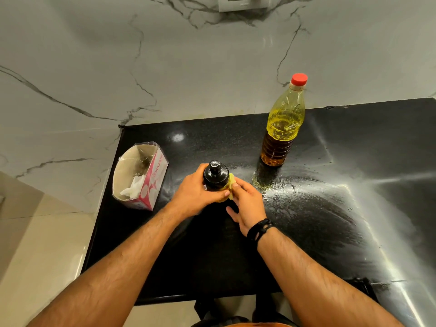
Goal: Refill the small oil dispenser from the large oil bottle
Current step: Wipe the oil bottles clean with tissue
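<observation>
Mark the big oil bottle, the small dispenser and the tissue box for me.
big oil bottle (284, 121): head view, on its clear body.
small dispenser (215, 174): head view, on its black cap.
tissue box (151, 182): head view, on its pink side.

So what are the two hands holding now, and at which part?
The left hand grips the small oil dispenser around its body, just under the black cap. The right hand presses a yellow tissue against the dispenser's side with its fingertips.
</observation>
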